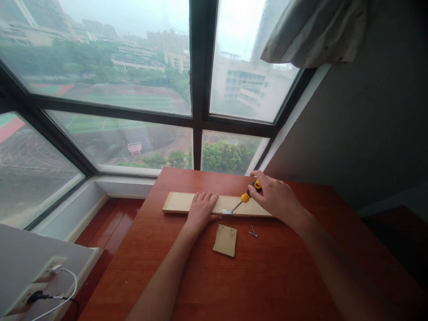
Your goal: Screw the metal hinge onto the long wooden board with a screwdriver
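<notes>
Right fingers [257, 196] curled round screwdriver [245, 197], handle [257, 184] partly hidden; left fingers [206, 199] spread on board [180, 202].

Dark-framed windows [198, 89] with hazy daylight, grey shadowed wall [351, 120], glossy reddish floorboards [112, 218], reddish-brown table [160, 272].

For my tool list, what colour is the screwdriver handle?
Screwdriver handle: yellow and black, best in the head view.

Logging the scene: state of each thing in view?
Long pale wooden board: flat on reddish-brown wooden table, left hand on it
Small silver metal plate: at board's near edge, fastening unclear
Yellow-black screwdriver: tilted, in right hand, tip at plate
Tan rectangular panel: lying flat on table
Thin grey metal fasteners: loose on table
White plug, black plug: plugged in
Pale cloth curtain: bunched
</notes>
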`<state>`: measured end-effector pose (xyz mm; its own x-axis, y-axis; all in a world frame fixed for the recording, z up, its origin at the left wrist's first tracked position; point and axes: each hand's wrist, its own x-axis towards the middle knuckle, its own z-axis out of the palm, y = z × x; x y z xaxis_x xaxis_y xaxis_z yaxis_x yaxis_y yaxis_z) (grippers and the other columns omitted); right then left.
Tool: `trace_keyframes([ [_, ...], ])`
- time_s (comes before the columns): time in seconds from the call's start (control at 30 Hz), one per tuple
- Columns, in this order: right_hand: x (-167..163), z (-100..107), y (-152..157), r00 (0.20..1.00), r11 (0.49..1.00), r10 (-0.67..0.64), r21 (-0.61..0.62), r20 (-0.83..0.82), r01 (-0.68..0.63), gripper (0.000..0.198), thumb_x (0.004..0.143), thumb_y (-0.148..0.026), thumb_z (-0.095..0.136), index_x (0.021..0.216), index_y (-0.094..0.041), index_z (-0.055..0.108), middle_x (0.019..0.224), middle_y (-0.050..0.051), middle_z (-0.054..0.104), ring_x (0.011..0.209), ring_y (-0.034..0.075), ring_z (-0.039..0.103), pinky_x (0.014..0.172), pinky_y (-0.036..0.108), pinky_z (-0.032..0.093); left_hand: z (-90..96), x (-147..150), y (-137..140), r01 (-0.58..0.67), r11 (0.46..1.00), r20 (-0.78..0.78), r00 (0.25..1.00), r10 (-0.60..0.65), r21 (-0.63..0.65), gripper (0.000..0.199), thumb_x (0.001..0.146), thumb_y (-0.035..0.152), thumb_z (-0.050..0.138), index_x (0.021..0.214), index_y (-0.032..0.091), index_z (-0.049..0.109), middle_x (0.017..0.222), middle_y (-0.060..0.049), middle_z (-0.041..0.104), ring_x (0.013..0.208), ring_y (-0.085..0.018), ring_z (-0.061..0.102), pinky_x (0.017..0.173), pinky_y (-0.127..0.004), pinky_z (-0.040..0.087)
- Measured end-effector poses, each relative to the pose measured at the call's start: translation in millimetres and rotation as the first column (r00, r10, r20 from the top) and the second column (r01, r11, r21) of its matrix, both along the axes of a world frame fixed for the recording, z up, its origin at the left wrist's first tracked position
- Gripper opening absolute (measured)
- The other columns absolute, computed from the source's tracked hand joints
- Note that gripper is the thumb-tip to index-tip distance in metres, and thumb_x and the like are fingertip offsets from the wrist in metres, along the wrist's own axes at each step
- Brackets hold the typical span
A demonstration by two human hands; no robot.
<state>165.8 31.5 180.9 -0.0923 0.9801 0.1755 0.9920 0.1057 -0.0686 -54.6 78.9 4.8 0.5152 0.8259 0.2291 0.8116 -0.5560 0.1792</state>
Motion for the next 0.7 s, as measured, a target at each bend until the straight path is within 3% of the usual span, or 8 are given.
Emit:
trace_keyframes([
  [0.1, 5, -2, 0, 0.981, 0.992, 0.119, -0.019, -0.151, -0.124, 0.046, 0.084, -0.024, 0.05, 0.13, -0.024, 0.043, 0.102, 0.003, 0.068, 0.083, 0.019, 0.064, 0.063, 0.026, 0.039, -0.5, 0, 0, -0.002, 1.0, 0.003, 1.0, 0.002, 0.001, 0.075, 0.067, 0.059, 0.072, 0.131, 0.027, 0.047, 0.123, -0.01, 0.056, 0.116, -0.031, 0.046, 0.105, -0.046, 0.026],
  [0.17, 5, -2, 0, 0.972, 0.987, 0.155, -0.02, -0.175, -0.161, 0.046, 0.084, -0.025, 0.051, 0.129, -0.025, 0.044, 0.107, 0.004, 0.067, 0.088, 0.019, 0.064, 0.067, 0.026, 0.041, 0.2, 0, 0, 0.0, 1.0, 0.002, 1.0, 0.0, -0.001, 0.075, 0.067, 0.06, 0.072, 0.131, 0.027, 0.047, 0.123, -0.01, 0.056, 0.116, -0.031, 0.046, 0.105, -0.046, 0.027],
  [0.27, 0, 0, -1, 0.997, 0.998, 0.065, 0.019, -0.046, -0.064, 0.036, 0.089, -0.041, 0.049, 0.121, -0.024, 0.052, 0.105, 0.008, 0.069, 0.09, 0.023, 0.065, 0.065, 0.028, 0.041, 2.2, 0, 0, 0.002, 1.0, -0.005, 1.0, -0.002, -0.001, 0.076, 0.067, 0.059, 0.073, 0.131, 0.026, 0.048, 0.123, -0.01, 0.056, 0.115, -0.031, 0.046, 0.105, -0.045, 0.027],
  [0.37, -5, 3, 0, 0.986, 0.995, -0.098, 0.011, 0.132, 0.097, 0.041, 0.092, -0.055, 0.041, 0.108, -0.022, 0.06, 0.08, 0.01, 0.07, 0.073, 0.026, 0.066, 0.059, 0.029, 0.038, 3.6, 1, -1, -0.001, 1.0, -0.005, 1.0, 0.001, -0.005, 0.076, 0.066, 0.057, 0.074, 0.13, 0.025, 0.048, 0.123, -0.01, 0.056, 0.115, -0.03, 0.046, 0.105, -0.045, 0.027],
  [0.43, -5, 4, 1, 0.978, 0.991, -0.129, -0.013, 0.166, 0.133, 0.041, 0.092, -0.055, 0.04, 0.105, -0.022, 0.061, 0.071, 0.008, 0.068, 0.067, 0.026, 0.066, 0.058, 0.029, 0.038, 3.5, 1, -1, -0.002, 1.0, 0.0, 1.0, 0.002, -0.009, 0.075, 0.067, 0.057, 0.074, 0.13, 0.026, 0.048, 0.123, -0.01, 0.056, 0.116, -0.03, 0.046, 0.105, -0.045, 0.027],
  [0.57, 3, 4, 3, 0.997, 0.998, 0.045, -0.036, -0.058, -0.047, 0.038, 0.086, -0.036, 0.053, 0.122, -0.025, 0.053, 0.095, 0.006, 0.071, 0.08, 0.022, 0.066, 0.064, 0.028, 0.041, 1.4, 1, -1, -0.004, 1.0, -0.001, 1.0, 0.004, -0.007, 0.075, 0.068, 0.057, 0.073, 0.131, 0.027, 0.047, 0.124, -0.01, 0.056, 0.116, -0.031, 0.046, 0.106, -0.046, 0.026],
  [0.63, 7, 4, 3, 0.968, 0.982, 0.165, -0.057, -0.192, -0.178, 0.043, 0.081, -0.025, 0.055, 0.123, -0.025, 0.051, 0.108, 0.005, 0.068, 0.086, 0.019, 0.064, 0.068, 0.026, 0.043, 0.5, 1, 0, -0.006, 1.0, 0.0, 1.0, 0.006, -0.005, 0.075, 0.067, 0.058, 0.073, 0.131, 0.027, 0.047, 0.124, -0.01, 0.056, 0.116, -0.031, 0.046, 0.106, -0.046, 0.026],
  [0.7, 8, 4, 3, 0.95, 0.971, 0.203, -0.076, -0.237, -0.227, 0.042, 0.08, -0.024, 0.054, 0.122, -0.025, 0.052, 0.109, 0.004, 0.067, 0.087, 0.018, 0.064, 0.068, 0.025, 0.042, 0.4, 1, 0, -0.008, 1.0, 0.002, 1.0, 0.008, -0.004, 0.075, 0.067, 0.058, 0.073, 0.131, 0.027, 0.048, 0.123, -0.01, 0.056, 0.115, -0.031, 0.047, 0.106, -0.046, 0.026],
])
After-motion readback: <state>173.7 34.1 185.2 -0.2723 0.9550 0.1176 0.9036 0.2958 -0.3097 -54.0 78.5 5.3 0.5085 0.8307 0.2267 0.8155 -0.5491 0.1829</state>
